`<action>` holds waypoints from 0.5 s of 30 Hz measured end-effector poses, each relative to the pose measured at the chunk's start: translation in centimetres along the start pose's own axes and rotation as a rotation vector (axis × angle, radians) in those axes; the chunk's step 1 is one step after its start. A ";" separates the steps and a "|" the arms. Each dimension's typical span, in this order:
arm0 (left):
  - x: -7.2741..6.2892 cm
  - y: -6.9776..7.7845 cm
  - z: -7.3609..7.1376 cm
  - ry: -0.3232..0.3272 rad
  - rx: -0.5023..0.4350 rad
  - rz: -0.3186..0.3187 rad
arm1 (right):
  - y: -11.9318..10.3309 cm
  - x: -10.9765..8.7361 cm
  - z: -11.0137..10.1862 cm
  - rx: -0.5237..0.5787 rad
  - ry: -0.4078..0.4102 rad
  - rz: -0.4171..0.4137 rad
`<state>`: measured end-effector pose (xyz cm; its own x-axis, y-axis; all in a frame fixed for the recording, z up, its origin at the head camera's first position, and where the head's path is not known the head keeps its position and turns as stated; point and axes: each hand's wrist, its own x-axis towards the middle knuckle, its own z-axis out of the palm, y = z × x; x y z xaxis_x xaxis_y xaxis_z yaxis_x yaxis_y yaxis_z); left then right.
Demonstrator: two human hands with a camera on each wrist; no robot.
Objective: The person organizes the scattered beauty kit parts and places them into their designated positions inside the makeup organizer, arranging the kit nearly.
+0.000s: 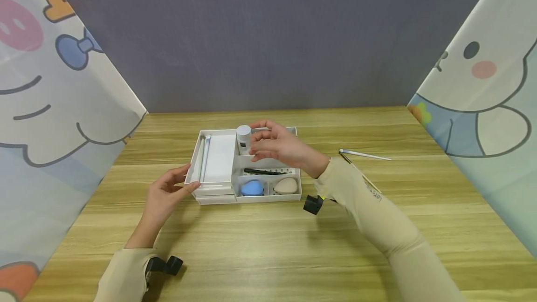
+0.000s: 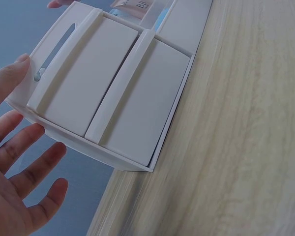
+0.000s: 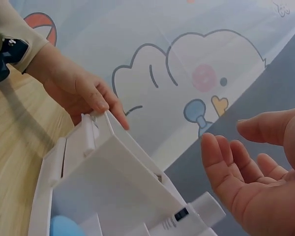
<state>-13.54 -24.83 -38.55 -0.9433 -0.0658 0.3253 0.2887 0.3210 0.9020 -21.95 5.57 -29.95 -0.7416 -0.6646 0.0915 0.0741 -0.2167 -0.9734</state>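
Observation:
A white cosmetics organizer (image 1: 213, 185) stands on the table, two drawers (image 2: 142, 98) on its front. My left hand (image 1: 165, 192) touches its front left corner, thumb and fingertips at the edge, the other fingers spread. Above the back compartments my right hand (image 1: 278, 146) hovers with fingers loosely bent and nothing between them, beside a white-capped bottle (image 3: 191, 216). In the right wrist view a gap separates that hand from the bottle. A blue makeup sponge (image 1: 252, 188) and a beige makeup sponge (image 1: 286, 186) sit in the front compartments.
Slim brushes (image 1: 205, 158) lie in the organizer's left tray, and a dark slender item (image 1: 264, 171) lies in the middle compartment. Right of the organizer are a white-handled brush (image 1: 365, 154) and a thin dark-tipped stick (image 1: 365, 178). A BB tube (image 2: 137, 7) shows in the left wrist view.

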 end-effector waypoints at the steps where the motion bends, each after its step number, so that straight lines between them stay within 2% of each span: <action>1: 0.0 0.0 0.0 0.000 0.002 0.000 | 0.0 -0.1 -0.2 -0.003 0.005 0.001; 15: 0.0 -0.1 -0.1 -0.007 0.000 -0.009 | -0.1 -2.8 -3.3 -0.092 0.017 0.019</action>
<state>-13.53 -24.93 -38.59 -0.9471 -0.0619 0.3150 0.2800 0.3209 0.9048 -22.11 9.80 -30.83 -0.7520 -0.6554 0.0700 0.0274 -0.1372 -0.9902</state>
